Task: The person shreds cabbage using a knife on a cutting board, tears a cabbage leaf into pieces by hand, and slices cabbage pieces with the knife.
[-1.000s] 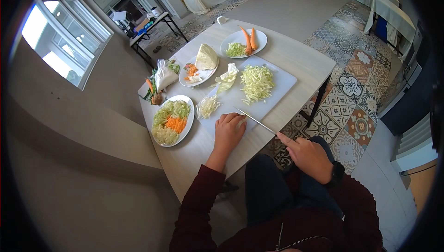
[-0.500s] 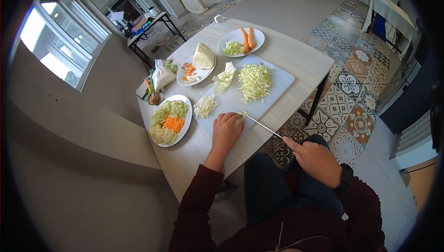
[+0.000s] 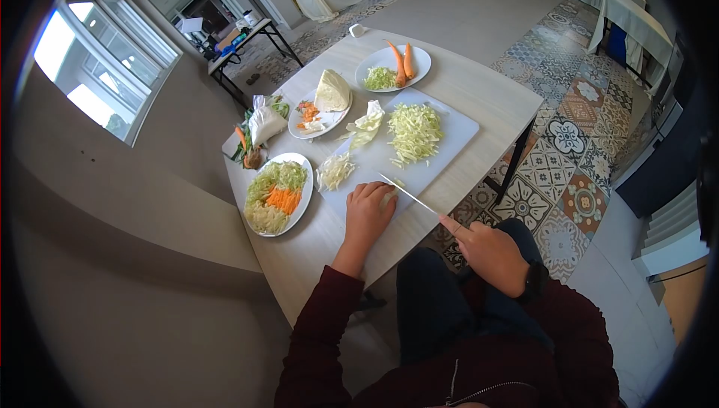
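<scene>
At the near edge of the white cutting board (image 3: 442, 170), my left hand (image 3: 367, 209) is closed over a small pale cabbage piece (image 3: 389, 197), its fingers curled and mostly hiding it. My right hand (image 3: 490, 254) grips a knife (image 3: 412, 197) by the handle. The blade lies across the board beside my left fingertips, tip pointing away to the left. Shredded green cabbage (image 3: 416, 134) is heaped at the board's far right. A smaller pile of paler shreds (image 3: 335, 172) sits at its left, and a loose cabbage leaf (image 3: 365, 127) rests on the far left part.
Left of the board stands a plate (image 3: 308, 202) of shredded vegetables. Behind are a plate with a cabbage wedge (image 3: 332, 91) and another with two carrots (image 3: 398, 63) and shreds. A plastic bag (image 3: 266, 123) with vegetables lies at the table's left edge, by the wall.
My right hand has moved left with the knife, and the blade tip now reaches farther past my left fingertips. My left hand stays on the cabbage piece.
</scene>
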The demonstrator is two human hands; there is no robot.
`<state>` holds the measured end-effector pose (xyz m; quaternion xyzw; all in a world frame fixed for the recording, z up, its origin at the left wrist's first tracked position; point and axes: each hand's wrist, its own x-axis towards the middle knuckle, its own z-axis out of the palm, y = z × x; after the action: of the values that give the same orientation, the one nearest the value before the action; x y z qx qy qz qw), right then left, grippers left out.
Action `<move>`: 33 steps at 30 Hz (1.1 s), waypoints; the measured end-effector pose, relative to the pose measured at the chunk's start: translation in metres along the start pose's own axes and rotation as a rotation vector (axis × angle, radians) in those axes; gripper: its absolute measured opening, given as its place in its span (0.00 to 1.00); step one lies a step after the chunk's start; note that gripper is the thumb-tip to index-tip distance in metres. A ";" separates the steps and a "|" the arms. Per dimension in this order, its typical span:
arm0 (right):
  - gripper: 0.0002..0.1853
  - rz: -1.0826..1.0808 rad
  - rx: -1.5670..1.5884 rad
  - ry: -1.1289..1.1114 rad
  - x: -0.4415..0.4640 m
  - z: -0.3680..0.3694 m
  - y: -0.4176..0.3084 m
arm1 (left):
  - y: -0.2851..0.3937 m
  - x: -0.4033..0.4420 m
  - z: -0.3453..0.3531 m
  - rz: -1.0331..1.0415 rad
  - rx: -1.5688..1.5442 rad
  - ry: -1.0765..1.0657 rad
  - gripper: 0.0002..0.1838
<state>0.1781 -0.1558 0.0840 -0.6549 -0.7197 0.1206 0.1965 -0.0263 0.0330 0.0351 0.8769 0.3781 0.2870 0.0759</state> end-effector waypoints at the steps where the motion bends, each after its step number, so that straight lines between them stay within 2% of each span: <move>1: 0.31 0.014 -0.013 -0.010 -0.004 -0.002 -0.002 | 0.000 0.000 0.000 -0.002 0.002 0.001 0.11; 11: 0.31 0.035 -0.051 0.015 -0.022 -0.010 -0.002 | -0.002 0.001 0.001 0.022 0.019 0.058 0.09; 33: 0.27 0.101 0.080 0.050 -0.022 -0.013 -0.001 | -0.004 0.000 0.000 0.056 0.002 0.060 0.08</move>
<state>0.1842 -0.1783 0.0930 -0.6847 -0.6753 0.1427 0.2342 -0.0283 0.0360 0.0337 0.8781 0.3560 0.3148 0.0557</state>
